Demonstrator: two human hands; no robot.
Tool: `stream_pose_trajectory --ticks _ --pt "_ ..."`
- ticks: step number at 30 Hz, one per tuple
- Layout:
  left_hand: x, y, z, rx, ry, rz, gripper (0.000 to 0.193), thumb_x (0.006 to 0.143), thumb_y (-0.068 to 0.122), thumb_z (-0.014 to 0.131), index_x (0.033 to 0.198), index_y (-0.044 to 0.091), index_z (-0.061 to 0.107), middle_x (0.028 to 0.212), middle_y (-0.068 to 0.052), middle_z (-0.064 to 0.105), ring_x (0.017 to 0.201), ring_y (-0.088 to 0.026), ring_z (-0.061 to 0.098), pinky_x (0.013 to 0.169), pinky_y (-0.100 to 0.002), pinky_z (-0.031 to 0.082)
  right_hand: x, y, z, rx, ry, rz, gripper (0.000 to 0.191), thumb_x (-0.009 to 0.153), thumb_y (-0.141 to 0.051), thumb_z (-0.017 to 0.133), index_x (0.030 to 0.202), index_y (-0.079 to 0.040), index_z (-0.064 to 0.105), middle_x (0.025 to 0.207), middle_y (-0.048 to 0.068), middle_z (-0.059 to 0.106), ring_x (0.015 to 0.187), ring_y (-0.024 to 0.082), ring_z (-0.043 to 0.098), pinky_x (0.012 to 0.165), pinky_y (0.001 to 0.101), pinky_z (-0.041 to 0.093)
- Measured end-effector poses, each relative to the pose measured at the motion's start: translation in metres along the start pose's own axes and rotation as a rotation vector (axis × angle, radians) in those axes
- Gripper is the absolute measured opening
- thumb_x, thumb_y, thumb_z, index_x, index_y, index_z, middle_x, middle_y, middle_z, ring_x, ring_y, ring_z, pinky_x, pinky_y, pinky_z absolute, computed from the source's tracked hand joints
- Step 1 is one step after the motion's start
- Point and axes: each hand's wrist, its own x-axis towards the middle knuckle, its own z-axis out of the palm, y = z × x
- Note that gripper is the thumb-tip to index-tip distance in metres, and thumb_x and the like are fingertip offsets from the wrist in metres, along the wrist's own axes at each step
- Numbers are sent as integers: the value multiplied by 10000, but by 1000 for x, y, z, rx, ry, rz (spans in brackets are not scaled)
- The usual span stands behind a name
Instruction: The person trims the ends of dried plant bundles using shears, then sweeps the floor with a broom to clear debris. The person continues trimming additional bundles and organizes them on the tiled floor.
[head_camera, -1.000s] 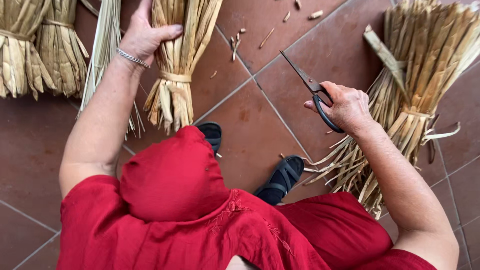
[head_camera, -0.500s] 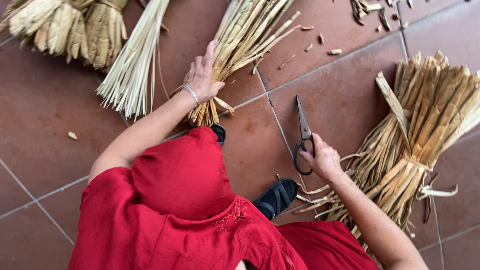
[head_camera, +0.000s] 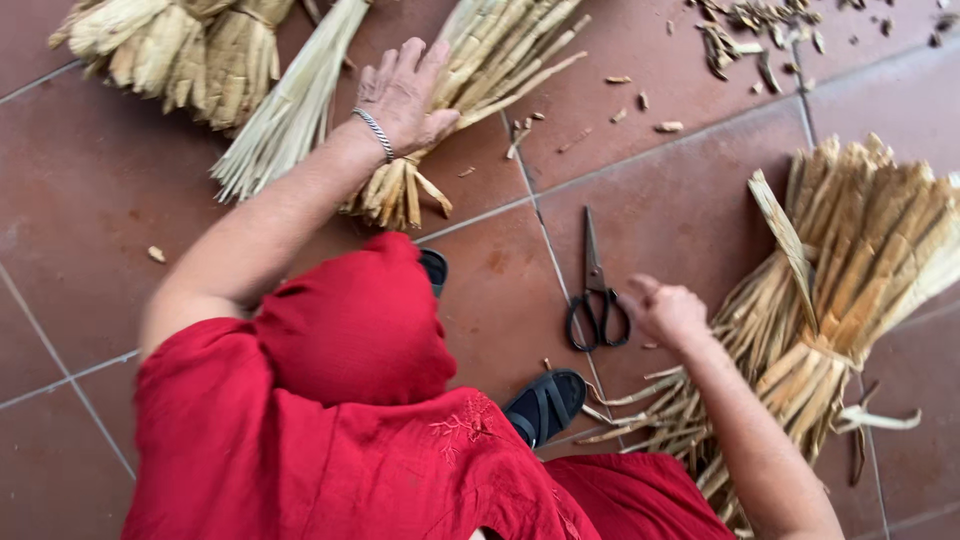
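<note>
Left hand (head_camera: 405, 95): fingers spread flat, pressing on the tied straw bundle (head_camera: 470, 85) near its binding; palm down, no closed grasp.
Right hand (head_camera: 665, 312): loosely curled, holding nothing; it hovers just beside the handles of the scissors (head_camera: 595, 295).
Scissors: flat on the tiled floor (head_camera: 90, 250), blades shut, tips pointing away from the person.
Straw bundle position: on the floor ahead of the raised knee, butt ends fanned toward the person.
Technique: judged best to pin the bundle close to the tie so the stalks stay aligned; grip the scissors by the loops only.
Second bundle (head_camera: 850, 290): on the right, bound, touching the right forearm.
Containers: none visible; offcuts (head_camera: 745, 30) lie loose on the tiles.
</note>
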Motion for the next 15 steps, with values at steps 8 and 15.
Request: stream_pose_trajectory --ticks 8,15 --pt "-28 101 -60 124 -463 577 582 908 428 663 1401 142 544 1229 -138 684 1136 -365 650 912 -504 549 -107 164 -8 465 1070 52 87 1054 -46 730 1138 -23 733 1091 150 750 948 237 739 853 356 592" --pt "-50 187 -35 325 -696 678 620 890 488 650 1414 178 529 1330 -124 645 1178 -323 644 986 -454 537 -166 220 59 599 974 563 612 916 -376 878 1371 -65 609 1239 148 603 1162 305 547 989 431 483"
